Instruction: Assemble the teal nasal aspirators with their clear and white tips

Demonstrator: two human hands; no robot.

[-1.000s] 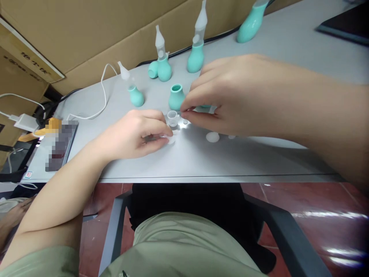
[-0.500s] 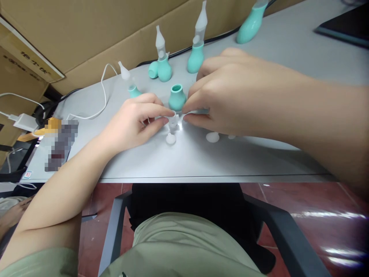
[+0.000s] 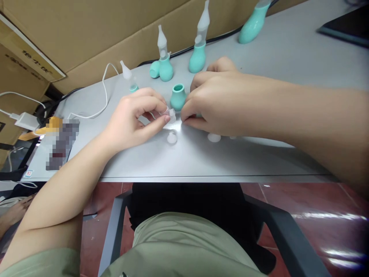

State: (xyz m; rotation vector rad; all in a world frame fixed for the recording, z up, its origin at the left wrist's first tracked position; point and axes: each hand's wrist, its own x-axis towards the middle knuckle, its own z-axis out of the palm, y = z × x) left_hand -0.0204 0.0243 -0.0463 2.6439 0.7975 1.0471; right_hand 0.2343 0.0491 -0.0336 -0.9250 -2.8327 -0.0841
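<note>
Our left hand [image 3: 135, 119] pinches the clear plastic cup [image 3: 170, 115]; right hand [image 3: 221, 102], at 3 o'clock, state unclear. Cup looks light, slippery; we'd grip its rim.

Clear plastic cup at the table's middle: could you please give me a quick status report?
Left hand pinching clear cup. Right hand fingertips meeting it. Teal bulb right behind; loose white cap in front.

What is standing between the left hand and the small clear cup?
Nothing visible. The left hand already pinches the small clear cup at its fingertips. The right hand touches the table beside it, and the teal bulb stands just behind.
</note>
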